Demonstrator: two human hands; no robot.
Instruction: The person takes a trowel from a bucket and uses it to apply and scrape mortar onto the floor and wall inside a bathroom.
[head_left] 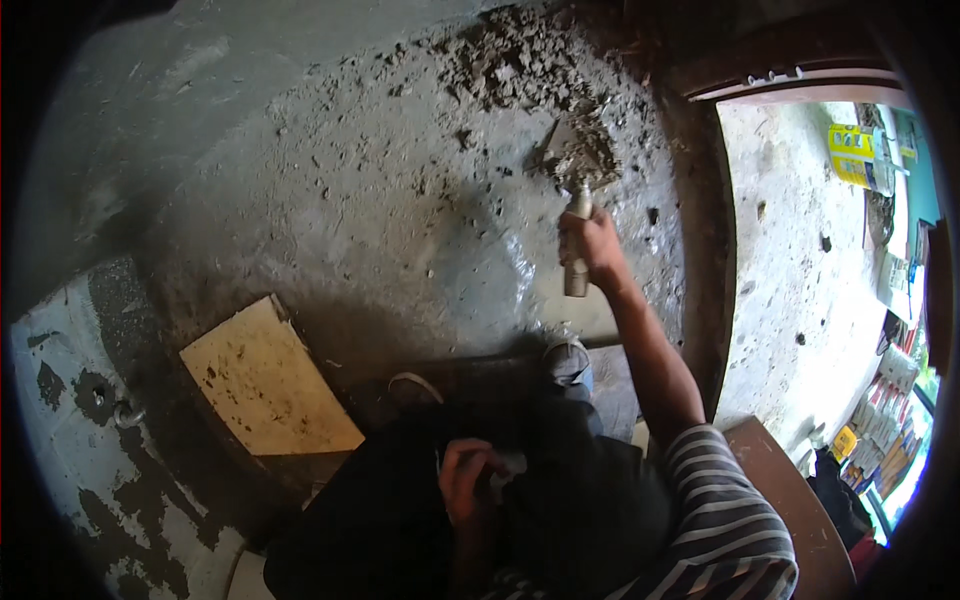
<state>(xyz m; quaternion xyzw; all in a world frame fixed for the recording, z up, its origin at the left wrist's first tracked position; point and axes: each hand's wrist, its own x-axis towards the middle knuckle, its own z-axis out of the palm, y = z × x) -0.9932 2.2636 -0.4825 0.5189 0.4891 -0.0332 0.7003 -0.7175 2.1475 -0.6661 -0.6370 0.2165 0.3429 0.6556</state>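
My right hand (597, 245) is wrapped round the handle of a trowel (576, 282), arm stretched forward. The trowel's blade lies at the near edge of a heap of wet grey mortar (520, 65), with a lump of mortar (588, 158) on it that hides part of the metal. Close to my body, over dark clothing, my left hand (467, 480) has its fingers curled in. A small pale piece (512, 464) shows beside those fingers; whether they grip it is hard to make out.
Mortar crumbs lie scattered across the grey floor (340, 200). A stained, pale board (265, 380) lies to the left, near a paint-flaked panel (100, 400). At right, past a doorway edge (728, 250), stand a yellow-labelled bucket (855, 157) and stacked goods (885, 410).
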